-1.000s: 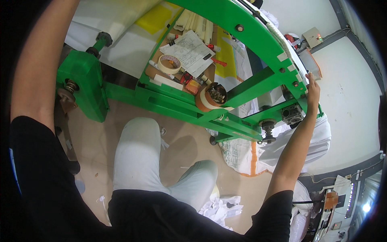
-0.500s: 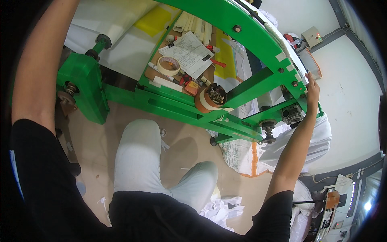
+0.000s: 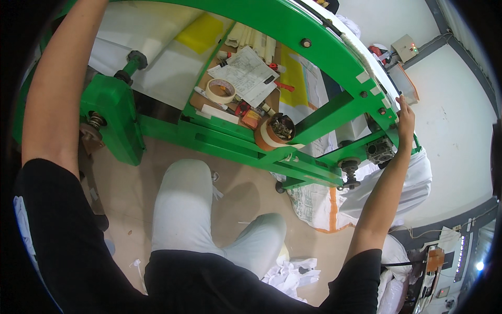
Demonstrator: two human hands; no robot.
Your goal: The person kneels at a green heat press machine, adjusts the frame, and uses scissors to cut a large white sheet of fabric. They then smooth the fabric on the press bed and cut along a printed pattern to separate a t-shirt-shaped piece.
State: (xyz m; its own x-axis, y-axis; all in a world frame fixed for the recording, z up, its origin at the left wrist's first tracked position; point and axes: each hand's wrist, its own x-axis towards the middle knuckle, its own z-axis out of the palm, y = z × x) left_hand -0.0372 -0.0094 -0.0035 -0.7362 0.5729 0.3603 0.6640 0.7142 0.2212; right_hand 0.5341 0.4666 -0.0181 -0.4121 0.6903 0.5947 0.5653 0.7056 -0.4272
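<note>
A large green metal machine frame [image 3: 251,15] arches across the upper part of the view. My right hand [image 3: 406,116] rests at the right end of its curved top, beside the white edge strip [image 3: 384,81]; its fingers stretch along the edge and grip nothing that I can see. My left forearm [image 3: 57,104] reaches up past the frame's left side, and the hand at its end lies beyond the top of the picture. Below the right forearm hangs a white cloth [image 3: 410,180] near a spring-loaded shaft [image 3: 349,170].
A shelf inside the frame holds papers [image 3: 246,73], a tape roll [image 3: 220,90], rolled tubes and a brown cup [image 3: 274,131] of small scraps. A white sack [image 3: 316,209] and paper scraps [image 3: 293,275] lie on the floor. A control box [image 3: 405,48] is on the right wall.
The view has shifted slightly, so the frame's left side and my left forearm appear a little farther right. My right hand keeps its place on the edge.
</note>
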